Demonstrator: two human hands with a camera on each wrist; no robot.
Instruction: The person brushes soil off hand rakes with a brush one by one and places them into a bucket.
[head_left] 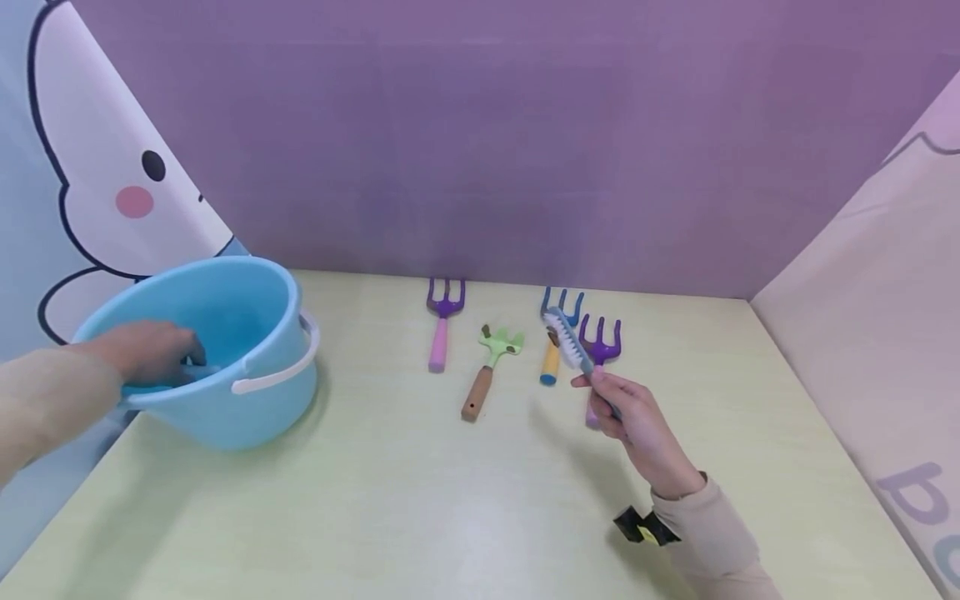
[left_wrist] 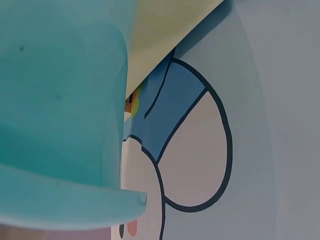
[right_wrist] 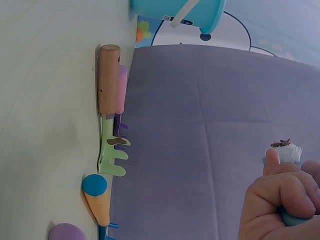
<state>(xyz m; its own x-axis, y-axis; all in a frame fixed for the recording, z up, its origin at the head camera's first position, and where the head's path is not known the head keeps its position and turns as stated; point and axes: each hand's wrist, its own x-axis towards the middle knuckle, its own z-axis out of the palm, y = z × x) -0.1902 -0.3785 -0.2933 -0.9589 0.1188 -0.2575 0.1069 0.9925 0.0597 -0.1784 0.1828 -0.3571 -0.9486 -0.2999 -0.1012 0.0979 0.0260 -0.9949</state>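
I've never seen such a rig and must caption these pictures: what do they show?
There is no machine here: a person wears three cameras and works bare-handed. The wide picture comes from the head, looking forward and down. Wrist cameras take the others: the left mostly sees a light blue bucket close up, the right sees the table sideways.

On the table lie four garden hand forks: a purple and pink one, a green one with a wooden handle, a blue and yellow one, a purple and lilac one. The right hand holds a scrubbing brush with white bristles. The left hand reaches over the bucket's rim; its grip is partly hidden.
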